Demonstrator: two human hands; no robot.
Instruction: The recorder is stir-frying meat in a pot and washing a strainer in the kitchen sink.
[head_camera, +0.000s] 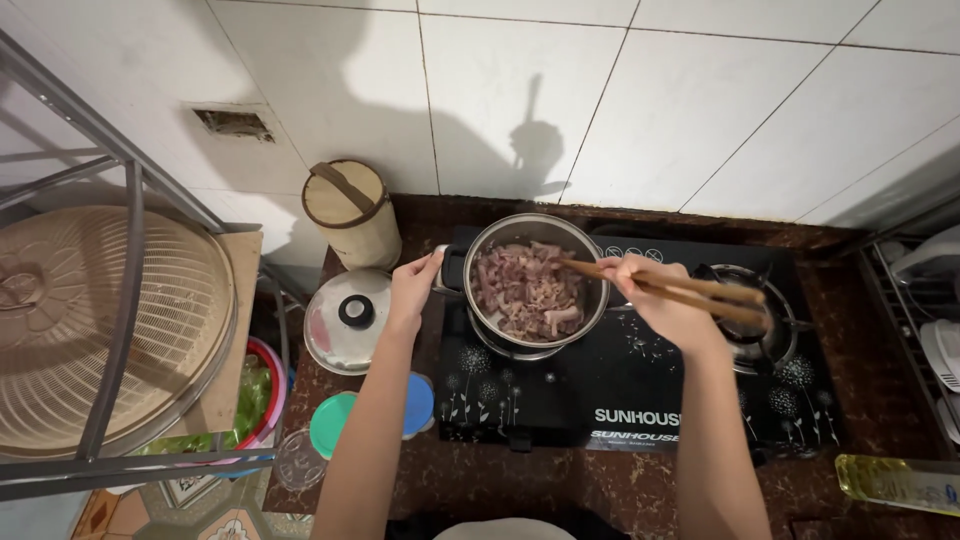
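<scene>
In the head view, a steel pot (535, 285) stands on the left burner of a black gas stove (640, 390), and it is full of pinkish-brown pieces of meat (528, 290). The left hand (412, 290) is at the left side of the pot, with its fingers closed on the pot's handle at the rim. The right hand (660, 295) is over the right edge of the pot and its fingers are clamped on a pair of wooden chopsticks (665, 287). The tips of the chopsticks point to the left and reach over the meat; I cannot tell if they touch it. The back ends of the chopsticks lie above the right burner (750, 305), which is bare. Just left of the stove, on the dark brown counter (480, 480), a steel lid (345, 322) with a black knob lies flat. Behind the lid, against the white tiled wall (640, 100), stands a beige round container (352, 212) with a brown strap on its top. Near the left forearm there are a green lid (332, 422) and a blue lid (418, 403). On the far left, a big beige woven cover (100, 320) rests on a metal rack (125, 260). A bottle of yellow oil (900, 483) lies at the lower right corner.
</scene>
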